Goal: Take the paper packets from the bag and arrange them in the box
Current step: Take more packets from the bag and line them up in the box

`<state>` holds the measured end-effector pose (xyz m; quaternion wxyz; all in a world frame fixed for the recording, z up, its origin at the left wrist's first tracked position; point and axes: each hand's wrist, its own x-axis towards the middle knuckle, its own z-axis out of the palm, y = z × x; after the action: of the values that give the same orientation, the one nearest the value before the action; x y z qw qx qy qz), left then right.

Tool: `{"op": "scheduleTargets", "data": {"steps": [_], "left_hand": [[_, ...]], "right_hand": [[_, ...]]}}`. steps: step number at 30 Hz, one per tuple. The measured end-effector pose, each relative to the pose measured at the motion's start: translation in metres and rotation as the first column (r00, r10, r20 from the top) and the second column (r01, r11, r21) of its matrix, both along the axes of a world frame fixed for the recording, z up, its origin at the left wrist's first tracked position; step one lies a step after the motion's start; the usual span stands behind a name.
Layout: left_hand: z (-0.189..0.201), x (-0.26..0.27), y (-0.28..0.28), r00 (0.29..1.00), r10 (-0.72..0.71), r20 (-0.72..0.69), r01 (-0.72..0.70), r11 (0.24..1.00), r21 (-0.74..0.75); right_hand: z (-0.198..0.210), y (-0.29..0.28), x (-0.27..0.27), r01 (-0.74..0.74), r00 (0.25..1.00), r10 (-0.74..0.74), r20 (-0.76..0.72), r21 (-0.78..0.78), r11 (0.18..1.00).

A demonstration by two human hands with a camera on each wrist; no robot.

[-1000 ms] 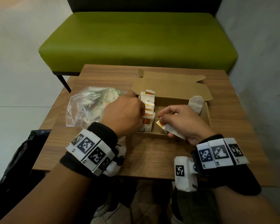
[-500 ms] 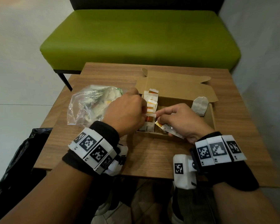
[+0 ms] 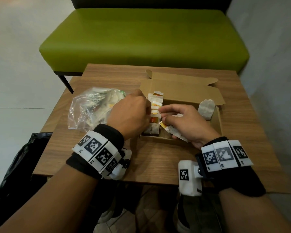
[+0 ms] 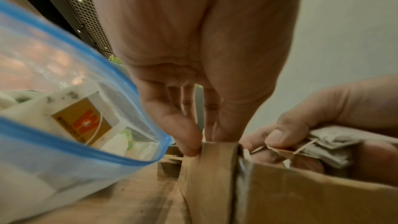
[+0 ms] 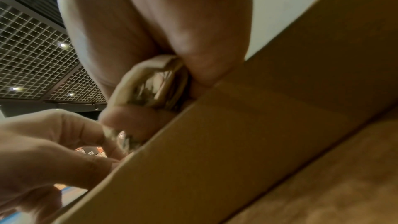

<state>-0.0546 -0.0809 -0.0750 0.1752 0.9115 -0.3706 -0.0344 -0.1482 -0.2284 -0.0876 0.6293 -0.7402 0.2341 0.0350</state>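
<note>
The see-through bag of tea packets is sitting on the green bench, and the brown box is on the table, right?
Not quite. The see-through bag lies on the wooden table, left of the brown box, not on the green bench. The head view shows this. The box is on the table, as you said.

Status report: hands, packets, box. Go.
Left hand pinches the box wall by the packet row. Right hand holds packets over the box. Bag beside it; nothing blocking.

The box [image 3: 183, 91] was plain brown cardboard, the packets [image 3: 155, 105] white with orange-red labels, the bag [image 4: 53, 91] clear with blue strips, the desk [image 3: 107, 76] wood-grained brown.
</note>
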Motion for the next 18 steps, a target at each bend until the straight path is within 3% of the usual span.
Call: {"op": "scheduleTargets", "data": {"steps": [5, 8, 13, 18], "left_hand": [[0.006, -0.001, 0.001, 1.0, 0.016, 0.02, -0.017, 0.998, 0.066], [0.011, -0.001, 0.0, 0.998, 0.042, 0.037, -0.04, 0.997, -0.066], [0.017, -0.014, -0.014, 0.951, -0.049, -0.304, -0.029, 0.968, -0.249], [0.016, -0.012, -0.016, 0.887, -0.053, -0.458, -0.159, 0.897, -0.413]], "right_hand": [[0.002, 0.0, 0.002, 0.17, 0.983, -0.175, 0.053, 0.097, 0.981], [0.005, 0.0, 0.002, 0.214, 0.969, -0.233, 0.08, 0.194, 0.957], [0.011, 0.006, 0.004, 0.233, 0.952, -0.286, 0.109, 0.35, 0.907], [0.01, 0.007, 0.006, 0.282, 0.937, -0.344, 0.064, 0.441, 0.852]]}}
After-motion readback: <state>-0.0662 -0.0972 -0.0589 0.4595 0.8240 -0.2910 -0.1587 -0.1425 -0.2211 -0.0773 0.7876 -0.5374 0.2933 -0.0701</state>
